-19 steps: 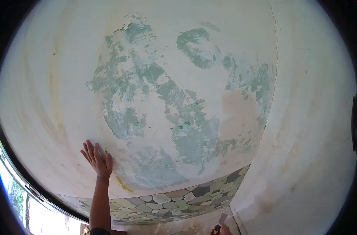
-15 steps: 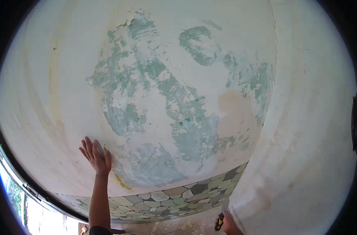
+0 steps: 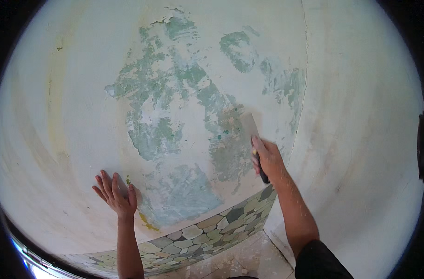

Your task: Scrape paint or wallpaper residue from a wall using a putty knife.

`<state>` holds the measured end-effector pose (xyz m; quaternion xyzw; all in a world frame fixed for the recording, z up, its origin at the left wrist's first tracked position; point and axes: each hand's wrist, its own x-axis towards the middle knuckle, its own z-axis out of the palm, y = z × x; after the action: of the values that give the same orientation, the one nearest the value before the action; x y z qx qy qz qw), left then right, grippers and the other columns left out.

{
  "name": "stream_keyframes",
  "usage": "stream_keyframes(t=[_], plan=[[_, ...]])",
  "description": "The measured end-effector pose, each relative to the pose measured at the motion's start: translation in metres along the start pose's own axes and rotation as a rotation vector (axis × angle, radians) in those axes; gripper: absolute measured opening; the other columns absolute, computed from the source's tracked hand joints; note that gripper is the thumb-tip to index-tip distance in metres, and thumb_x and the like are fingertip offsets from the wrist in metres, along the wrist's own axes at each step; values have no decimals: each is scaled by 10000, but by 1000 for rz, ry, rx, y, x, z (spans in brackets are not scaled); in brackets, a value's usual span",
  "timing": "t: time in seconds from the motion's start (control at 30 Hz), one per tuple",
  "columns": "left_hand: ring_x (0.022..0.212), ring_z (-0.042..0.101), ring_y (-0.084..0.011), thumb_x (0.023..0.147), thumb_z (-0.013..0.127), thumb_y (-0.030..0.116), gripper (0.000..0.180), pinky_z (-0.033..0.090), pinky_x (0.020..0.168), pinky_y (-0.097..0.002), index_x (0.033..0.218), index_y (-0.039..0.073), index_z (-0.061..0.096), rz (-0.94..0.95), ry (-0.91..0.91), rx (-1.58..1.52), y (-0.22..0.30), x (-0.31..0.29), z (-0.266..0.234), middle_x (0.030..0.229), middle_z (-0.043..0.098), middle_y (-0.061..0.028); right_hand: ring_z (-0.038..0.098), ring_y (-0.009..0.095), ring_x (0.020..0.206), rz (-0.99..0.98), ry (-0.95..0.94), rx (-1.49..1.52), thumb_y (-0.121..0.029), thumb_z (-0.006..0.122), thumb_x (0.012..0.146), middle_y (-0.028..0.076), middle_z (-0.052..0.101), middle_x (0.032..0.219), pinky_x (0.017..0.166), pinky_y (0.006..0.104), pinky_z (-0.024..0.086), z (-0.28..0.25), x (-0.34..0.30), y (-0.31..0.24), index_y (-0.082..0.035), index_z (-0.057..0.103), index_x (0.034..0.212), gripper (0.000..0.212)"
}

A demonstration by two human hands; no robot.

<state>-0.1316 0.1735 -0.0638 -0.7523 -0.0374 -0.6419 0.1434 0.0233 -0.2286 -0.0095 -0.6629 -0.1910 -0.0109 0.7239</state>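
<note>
My left hand (image 3: 116, 195) lies flat against the wall with its fingers spread, beside a small yellow-green mark. Farther right, my right hand (image 3: 269, 160) is wrapped round the dark handle of a putty knife (image 3: 250, 124). Its broad pale blade tilts up and to the left, against or very near the wall; exact contact cannot be made out. Around the blade the off-white wall (image 3: 193, 144) has peeled in places, baring patches of green undercoat (image 3: 154, 139). A damp-looking, darker area shows just left of the knife.
Below the painted part runs a band of irregular stone tiles (image 3: 193, 231). A thin crack (image 3: 306, 69) goes down the wall at right, where another pale wall surface (image 3: 361, 139) begins. The floor (image 3: 240, 258) at the bottom has pale debris on it. A bright opening (image 3: 42, 270) is at lower left.
My right hand has risen from the bottom edge to the middle right of the wall, bringing the putty knife up. My left hand stays flat in place; the view has shifted slightly.
</note>
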Motion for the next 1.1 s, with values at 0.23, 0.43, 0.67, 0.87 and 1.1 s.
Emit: stream_keyframes(t=[0.23,0.43,0.67,0.87,1.1], plan=[[1420,240,-401,902,552,304,484,59,1146,-575,1315,58,498,-12,14,-19,-4,1,-12,1495,344,-214,396,89,367,-125,6,-188,-458,491,969,-10,427,530,354,260,358,35,47,-55,-74,476,703,467],[1414,258,-404,887,563,305,480,67,1149,-571,1296,59,517,-26,9,-19,-5,-1,-8,1483,363,-218,397,85,375,-217,-2,-154,-456,490,970,-19,416,533,356,258,359,48,51,-78,-79,479,710,458],[1411,266,-399,899,561,294,474,86,1145,-574,1312,70,502,-26,22,-23,0,1,-7,1486,364,-205,394,85,379,-96,4,-166,-457,487,970,-19,422,551,366,255,363,31,53,-72,-76,478,715,458],[1410,273,-394,891,562,291,445,91,1149,-567,1275,67,538,-28,35,-25,-5,-1,-9,1475,381,-208,391,84,380,-164,19,-175,-457,482,973,-19,408,552,371,256,368,35,50,-91,-64,489,728,463],[1415,260,-395,906,550,303,463,81,1148,-569,1298,60,515,-19,33,-42,0,1,-6,1488,363,-204,398,83,384,-97,6,-268,-471,470,977,-15,409,552,370,249,362,33,47,-88,-69,473,741,466]])
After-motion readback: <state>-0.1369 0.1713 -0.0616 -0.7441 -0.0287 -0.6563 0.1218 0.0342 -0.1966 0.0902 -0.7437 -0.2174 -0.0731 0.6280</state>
